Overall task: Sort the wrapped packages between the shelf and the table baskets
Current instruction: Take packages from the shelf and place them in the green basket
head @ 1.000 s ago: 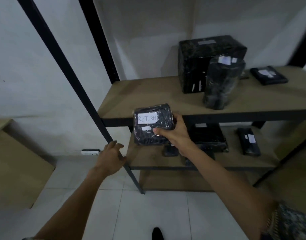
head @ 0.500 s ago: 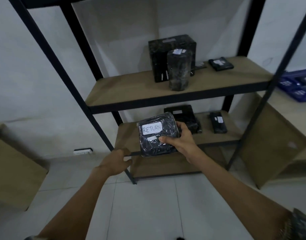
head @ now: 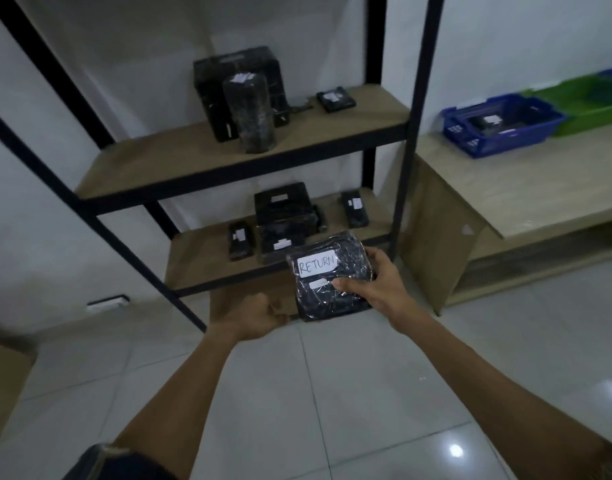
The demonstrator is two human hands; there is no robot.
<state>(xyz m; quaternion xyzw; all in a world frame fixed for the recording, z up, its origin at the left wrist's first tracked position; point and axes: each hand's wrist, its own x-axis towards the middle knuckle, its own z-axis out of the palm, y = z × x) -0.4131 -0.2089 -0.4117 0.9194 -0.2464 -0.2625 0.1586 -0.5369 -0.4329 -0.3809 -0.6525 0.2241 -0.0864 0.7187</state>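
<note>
2 bare forearms reach forward and slightly inward from the bottom of the view, over a white tiled floor (head: 332, 393), toward a black metal shelf unit (head: 413, 98) with wooden boards. The right hand (head: 373, 289) is raised in front of the lower board (head: 197, 268) and grips a wrapped package (head: 327, 299) by its right edge. Its thumb lies across the front face and its other fingers curl round the back near the top corner.

The package is black and shiny with plastic wrap. It is held clear of the shelf, tilted a little, and carries a white label (head: 317, 266) reading RETURN.

The left hand (head: 254, 317) sits lower, just beside the package's bottom left corner. The back of the hand faces up and the fingers are curled into a fist with nothing seen inside it. Whether the knuckles touch the wrap cannot be told.

On the upper board (head: 152, 168) stand a large black box (head: 238, 69), an upright wrapped cylinder (head: 252, 116) in front of it, and a small flat package (head: 335, 98) to the right. The lower board holds a stack of black boxes (head: 283, 216) with 1 slim package on each side.

To the right of the shelf, a pale wooden table (head: 526, 192) carries a blue basket (head: 470, 138) with dark packages inside. Next to it, farther right, is a green basket (head: 591, 109).
</note>
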